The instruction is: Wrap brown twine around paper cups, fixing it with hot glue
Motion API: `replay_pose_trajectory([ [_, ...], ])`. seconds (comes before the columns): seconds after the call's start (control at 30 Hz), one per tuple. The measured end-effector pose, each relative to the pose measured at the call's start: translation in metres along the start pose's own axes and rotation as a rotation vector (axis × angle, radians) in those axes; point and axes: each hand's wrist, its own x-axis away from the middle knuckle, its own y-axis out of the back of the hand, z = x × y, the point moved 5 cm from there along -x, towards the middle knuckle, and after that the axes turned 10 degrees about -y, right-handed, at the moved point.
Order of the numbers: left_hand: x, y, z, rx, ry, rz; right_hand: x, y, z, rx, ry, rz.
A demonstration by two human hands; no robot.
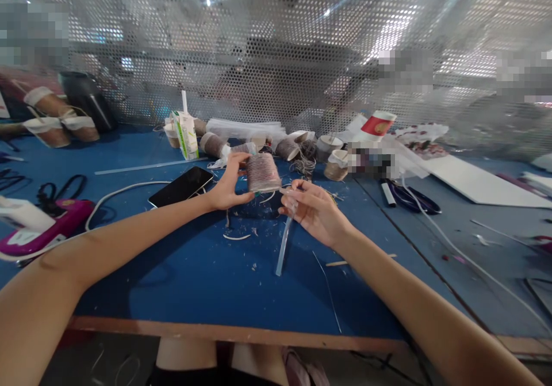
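Both bare forearms reach forward over the blue counter [194, 271], meeting above its middle. The left hand [226, 184] is raised with the wrist bent, its fingers [236, 161] clasped around one spool [262, 173] of thin wire, held upright just above the counter. The right hand [311, 207] sits just right of the spool, palm turned inward, its fingers [293, 197] pinched on the upper end of one clear tube [283, 242]; the tube slants down from the hand to the counter surface below the spool.

One black phone [181, 186] lies flat just left of the spool, near the left wrist. Behind the spool, along the perforated metal screen [276, 58], lies a row of further spools [287, 149]; their exact count cannot be told, at least five. One drink carton [186, 134] with a straw stands behind and left of the spool. One pair of scissors [411, 197] lies well to the right of the spool. One pink tool [47, 230] with a white cable [116, 193] rests far left of it. Small wire scraps lie scattered under the spool.
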Motion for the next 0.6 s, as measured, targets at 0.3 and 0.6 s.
replay_pose_trajectory([
  [0.3, -0.002, -0.001, -0.003, -0.014, 0.019, 0.061, -0.001, 0.009, 0.006, -0.049, 0.045, -0.088],
  [0.6, -0.003, -0.001, -0.007, -0.028, 0.027, 0.092, -0.005, 0.019, 0.007, 0.022, 0.087, -0.162],
])
